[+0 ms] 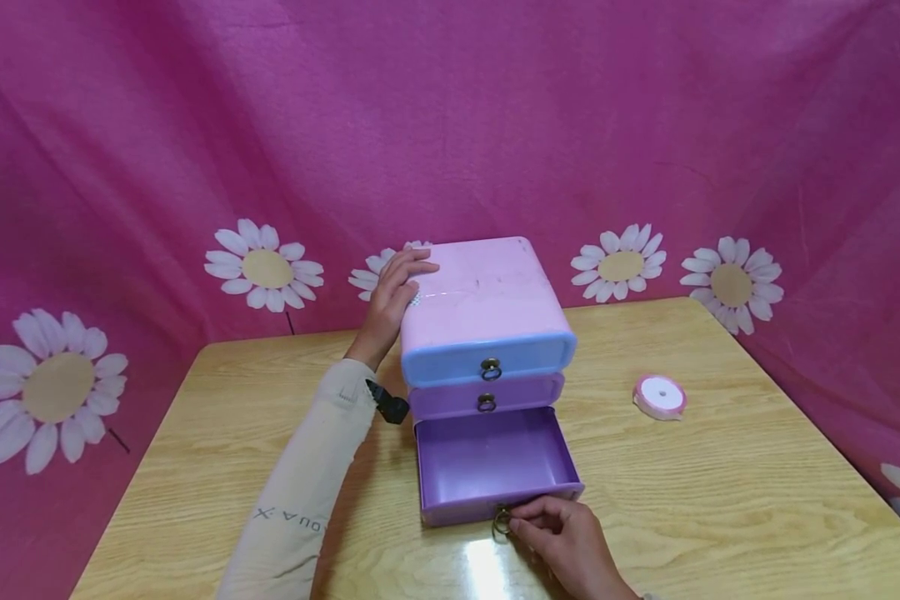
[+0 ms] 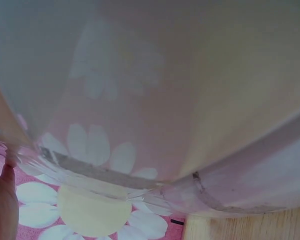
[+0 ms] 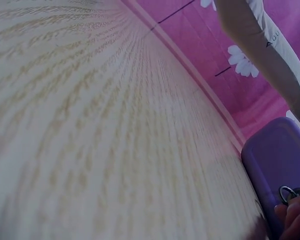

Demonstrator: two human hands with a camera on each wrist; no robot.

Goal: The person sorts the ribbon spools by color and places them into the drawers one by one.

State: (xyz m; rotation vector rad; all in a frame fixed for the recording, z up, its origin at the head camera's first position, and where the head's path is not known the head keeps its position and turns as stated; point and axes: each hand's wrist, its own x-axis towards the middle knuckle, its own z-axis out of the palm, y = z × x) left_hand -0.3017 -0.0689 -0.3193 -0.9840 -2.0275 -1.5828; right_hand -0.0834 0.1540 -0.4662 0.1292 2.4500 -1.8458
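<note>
A small drawer cabinet (image 1: 487, 292) with a pink top stands on the table. Its top drawer has a blue front (image 1: 450, 364), and the middle drawer (image 1: 525, 396) is purple; both are closed. The purple bottom drawer (image 1: 487, 458) is pulled out, with nothing inside it. My left hand (image 1: 392, 304) rests on the cabinet's upper left edge, fingers laid over the top. My right hand (image 1: 570, 537) pinches the metal ring pull (image 1: 501, 523) of the bottom drawer between thumb and fingers. That ring (image 3: 287, 193) also shows against the purple front in the right wrist view.
To the right of the cabinet lies a ribbon spool (image 1: 660, 396) with a white centre and pink rim. A magenta cloth (image 1: 450, 125) with daisies hangs behind the wooden table (image 1: 757, 500). The cabinet's glossy side (image 2: 140, 100) fills most of the left wrist view.
</note>
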